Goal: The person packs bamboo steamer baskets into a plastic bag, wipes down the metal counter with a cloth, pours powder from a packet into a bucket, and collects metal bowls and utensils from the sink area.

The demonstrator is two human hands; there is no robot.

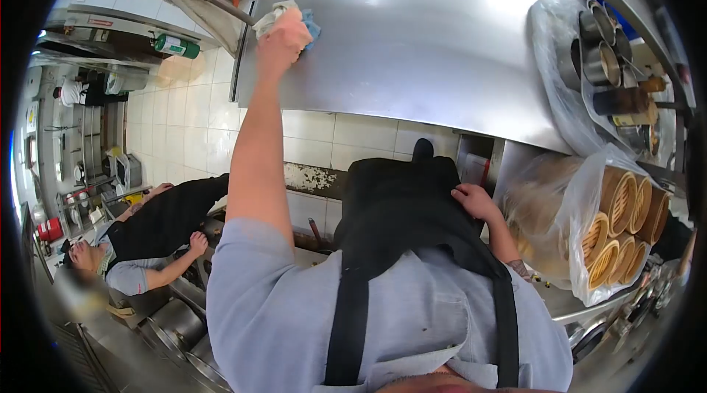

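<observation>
A: Where is your cloth (289,16) right now?

B: It lies bunched under your left hand (281,38), pressed flat on the steel desk (442,40), at the desk's far left edge. Your fingers are curled over it, holding it down.

A: How will it handle?

B: Soft, light and limp, I'd judge, probably damp. Grip the bunched middle so loose corners don't trail.

A: And your arms?

B: Your left arm stretches nearly straight out to the cloth. Your right hand (475,202) rests loosely open on your black apron (401,209), below the desk's near edge, holding nothing.
</observation>
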